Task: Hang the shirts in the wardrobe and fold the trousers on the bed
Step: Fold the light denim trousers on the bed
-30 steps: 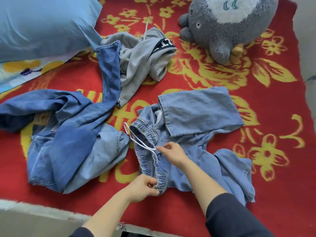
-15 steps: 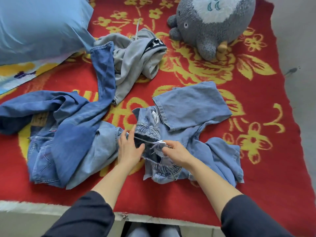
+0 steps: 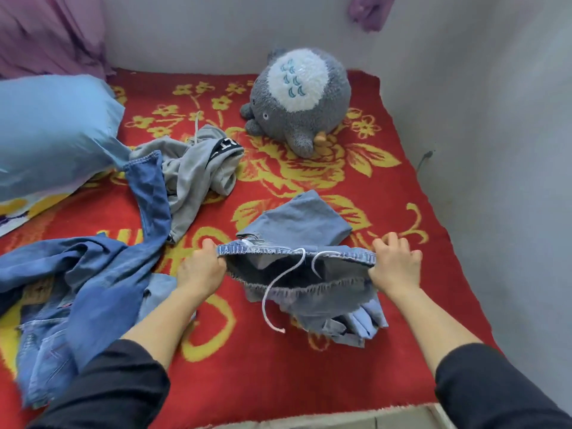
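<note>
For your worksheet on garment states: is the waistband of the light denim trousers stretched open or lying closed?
Stretched open: left hand and right hand pull the waistband apart.

A red blanket [image 3: 356, 193] patterned with yellow flowers is covering a bed set into the corner of plain grey-white walls [image 3: 483, 97]. Soft, even light is falling across the room. A blue pillow [image 3: 52, 131] is lying at the left, a round grey plush toy [image 3: 301, 97] is sitting near the back wall, and purple fabric [image 3: 46, 35] is hanging at upper left.
</note>
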Action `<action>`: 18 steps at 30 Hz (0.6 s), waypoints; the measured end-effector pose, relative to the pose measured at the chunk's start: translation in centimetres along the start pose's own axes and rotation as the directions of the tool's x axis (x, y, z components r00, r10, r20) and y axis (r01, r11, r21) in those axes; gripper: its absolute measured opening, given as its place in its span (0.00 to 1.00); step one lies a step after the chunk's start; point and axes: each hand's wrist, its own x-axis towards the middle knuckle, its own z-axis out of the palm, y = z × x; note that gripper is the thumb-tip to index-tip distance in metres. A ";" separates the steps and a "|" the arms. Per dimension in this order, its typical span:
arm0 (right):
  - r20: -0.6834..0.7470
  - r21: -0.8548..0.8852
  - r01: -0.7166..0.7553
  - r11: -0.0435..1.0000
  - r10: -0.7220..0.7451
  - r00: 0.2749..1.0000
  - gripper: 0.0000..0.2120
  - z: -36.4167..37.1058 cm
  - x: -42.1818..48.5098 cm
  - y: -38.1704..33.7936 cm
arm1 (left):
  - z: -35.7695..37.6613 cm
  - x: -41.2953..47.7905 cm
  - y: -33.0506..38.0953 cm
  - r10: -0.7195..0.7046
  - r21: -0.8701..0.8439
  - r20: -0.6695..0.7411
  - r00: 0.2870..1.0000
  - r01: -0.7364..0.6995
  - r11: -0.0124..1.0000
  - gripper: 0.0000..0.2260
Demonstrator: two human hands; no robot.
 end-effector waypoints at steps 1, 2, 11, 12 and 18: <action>0.003 0.021 -0.088 0.996 0.088 0.996 0.18 0.0 0.1 0.9 | -1.0 0.2 0.1 -0.007 -0.003 -0.026 1.000 0.007 1.000 0.07; 0.035 0.040 -0.155 0.987 0.154 0.987 0.19 0.1 0.0 1.5 | -1.6 0.1 0.1 -0.016 0.013 -0.030 0.999 0.016 1.000 0.07; 0.941 0.336 -0.915 0.221 -0.037 0.337 0.18 4.0 -6.1 0.9 | 1.4 -6.1 -2.1 -0.344 -0.149 0.691 0.636 0.591 0.793 0.10; 0.932 0.363 -0.922 0.135 -0.062 0.358 0.16 3.4 -4.6 0.7 | 0.4 -5.6 -1.0 -0.281 -0.159 0.796 0.537 0.633 0.758 0.12; 0.442 0.884 -0.359 -0.298 0.291 0.848 0.09 -9.1 9.9 0.7 | -12.1 7.8 11.0 0.010 -0.715 0.147 0.989 0.099 0.692 0.19</action>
